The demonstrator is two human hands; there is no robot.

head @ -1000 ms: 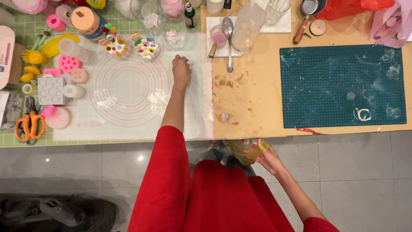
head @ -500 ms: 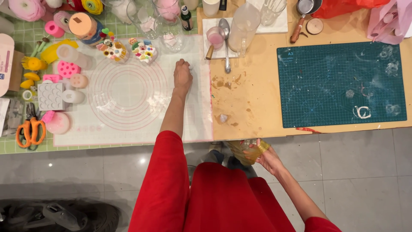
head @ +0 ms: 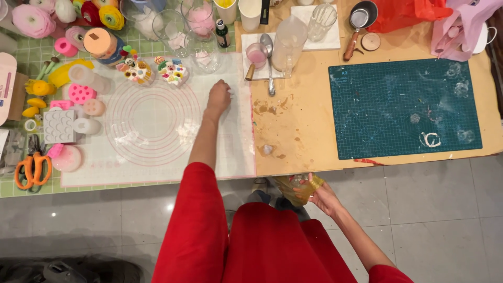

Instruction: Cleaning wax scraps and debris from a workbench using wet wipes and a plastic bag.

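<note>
— What's the biggest thing in front of you?

— The long wooden worktable (head: pixel 309 131). On its right part lies a dark green gridded cutting mat (head: pixel 403 107), and on the left a white silicone baking mat printed with pink concentric rings (head: pixel 152 126).

— Where are your hands?

— My left hand (head: pixel 219 98) rests on the upper right part of that baking mat, knuckles up, fingers curled loosely under. I can't tell whether anything is pinched beneath them. My right hand (head: pixel 322 196) is below the table's edge, over the grey tiled floor (head: pixel 429 209), wrapped around a small crumpled bag of clear and yellow plastic (head: pixel 296 187). My red sleeve (head: pixel 196 220) runs down from the left arm.

— And past your left hand?

— Just beyond it, a clear glass bowl (head: pixel 205 52) with something pale in it, and beside that two little decorated round pieces with coloured bits on top (head: pixel 157 71). To the right, on a white tile (head: pixel 259 57), a small pink cup with a wooden handle (head: pixel 257 56) and a metal spoon (head: pixel 269 63) lying lengthwise.

— The left edge of the table?

— A white mould tray with round hollows (head: pixel 59 126), a pink dotted mould (head: pixel 81 93), and orange-handled scissors (head: pixel 31 169) near the front edge.

— Anything tiny?

— A small pale lump (head: pixel 267 149) on bare wood just right of the baking mat, well apart from both hands.
</note>
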